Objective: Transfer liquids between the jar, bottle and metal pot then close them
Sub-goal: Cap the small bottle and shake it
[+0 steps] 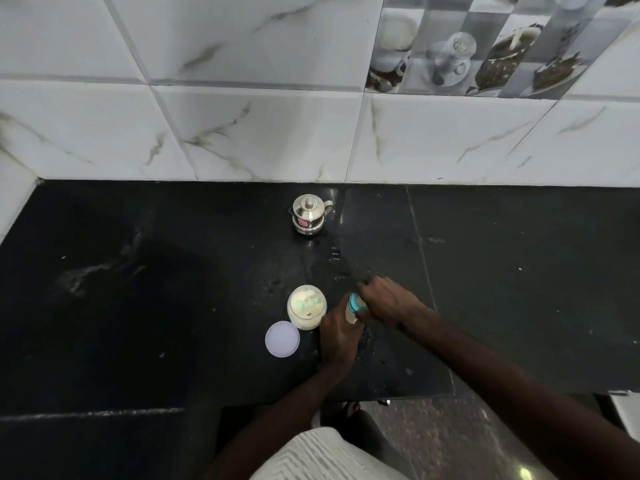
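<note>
Black counter point(138, 306) spreads wide; near its front edge left hand point(341, 336) holds bottle point(350, 315), right hand point(388, 301) clasps its cap point(356, 302).

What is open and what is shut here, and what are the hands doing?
Pot: upright, closed.
Jar: upright, open, pale stuff inside.
Jar lid: off, flat on the counter.
Bottle: held, with a blue cap on top.
Left hand: grips the bottle.
Right hand: grips the cap.
</note>
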Demonstrator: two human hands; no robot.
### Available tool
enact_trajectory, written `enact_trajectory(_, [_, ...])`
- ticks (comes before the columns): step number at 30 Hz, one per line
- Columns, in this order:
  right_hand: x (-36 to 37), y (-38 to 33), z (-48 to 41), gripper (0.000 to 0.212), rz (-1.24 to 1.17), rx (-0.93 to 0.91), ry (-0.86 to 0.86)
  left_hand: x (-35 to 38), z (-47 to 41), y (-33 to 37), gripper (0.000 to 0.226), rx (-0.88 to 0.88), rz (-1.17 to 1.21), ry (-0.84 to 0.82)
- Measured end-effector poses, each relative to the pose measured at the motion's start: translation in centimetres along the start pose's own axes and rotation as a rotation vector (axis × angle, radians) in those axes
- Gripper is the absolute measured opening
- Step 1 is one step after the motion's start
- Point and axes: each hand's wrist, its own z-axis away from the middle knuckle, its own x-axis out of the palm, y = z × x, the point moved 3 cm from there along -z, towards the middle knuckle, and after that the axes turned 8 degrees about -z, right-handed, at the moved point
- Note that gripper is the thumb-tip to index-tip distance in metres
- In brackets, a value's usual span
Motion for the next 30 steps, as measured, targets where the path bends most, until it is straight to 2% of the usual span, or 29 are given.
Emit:
enact_trajectory(3, [0.2,-0.1,0.1,0.025,0.0,0.044,0.021,-0.2,0.0,0.2,0.013,0.028,-0.11,0.034])
enact_trajectory(6, [0.6,-0.1,0.3,0.022,-0.027,0.093,0.049,-0.2,0.0,0.5,0.015,0.017,-0.107,0.024])
enact_trajectory(9, [0.8,0.7,0.7,0.04,-0.116,0.147,0.079,-0.3,0.2,0.4,0.032,-0.023,-0.109,0.005])
enact_trajectory(12, [0.2,3.2,2.3,0.075,-0.321,0.188,0.197,-0.2,0.3,0.4,0.037,0.013,-0.093,-0.001])
enact_trajectory(14, [0.0,4.8,3.5,0.079,-0.425,0.127,0.253,-0.2,0.2,0.5,0.03,0.053,-0.129,0.018])
enact_trajectory(16, [0.0,4.8,4.1,0.082,-0.409,0.001,0.235,-0.1,0.2,0.5,0.029,0.087,-0.19,0.05])
enact_trajectory(19, [1.0,2.8,3.0,0.071,-0.296,-0.206,0.147,0.1,0.2,0.1,0.031,0.05,-0.128,0.058])
enact_trajectory(21, [1.6,1.8,1.5,0.06,-0.174,-0.242,0.092,0.2,0.2,-0.3,0.035,0.006,-0.081,0.037])
enact_trajectory(26, [1.0,1.7,-0.7,0.051,-0.025,-0.181,-0.013,0.4,0.1,-0.6,0.033,-0.014,-0.107,-0.015])
enact_trajectory(30, [1.2,1.5,-1.1,0.033,-0.042,-0.12,0.033,0.6,0.2,-0.6,0.033,0.024,-0.143,0.028])
